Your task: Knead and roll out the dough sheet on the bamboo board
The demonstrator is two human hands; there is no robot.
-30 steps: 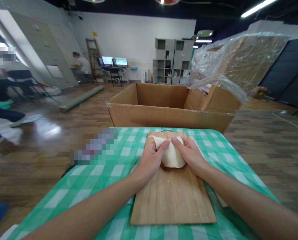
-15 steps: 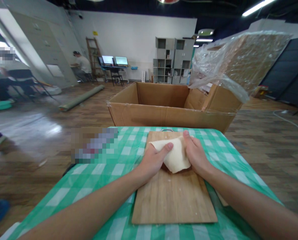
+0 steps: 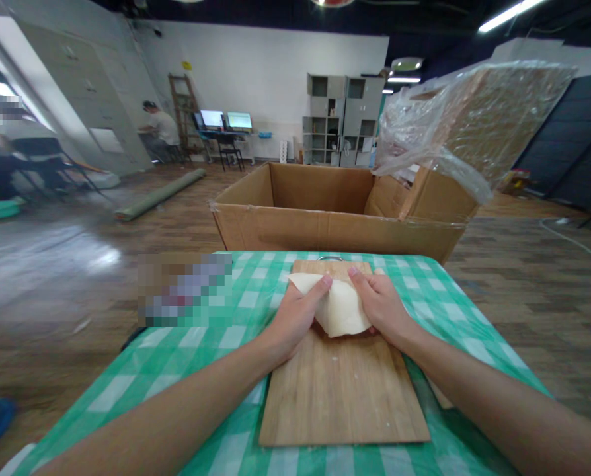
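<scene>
A soft, pale cream sheet of dough (image 3: pixel 344 311) hangs bent between both my hands over the far half of a wooden cutting board (image 3: pixel 345 396). My left hand (image 3: pixel 300 314) pinches its left side, thumb on top and fingers hidden beneath. On the other side, my right hand (image 3: pixel 382 304) grips the right edge with its thumb pointing away from me. Small pale specks dot the bare wood nearer to me. At the board's far end a metal handle (image 3: pixel 331 258) shows.
A green-and-white checked cloth (image 3: pixel 216 370) covers the table. Another flat wooden piece (image 3: pixel 439 390) lies under my right forearm. Beyond the table stands a large open cardboard box (image 3: pixel 325 228), with a plastic-wrapped box (image 3: pixel 488 125) at its right. A blurred-out item (image 3: pixel 186 291) lies at the left edge.
Both hands have shifted slightly left with the dough. My right thumb has come down and inward, and the sheet's folds have changed shape.
</scene>
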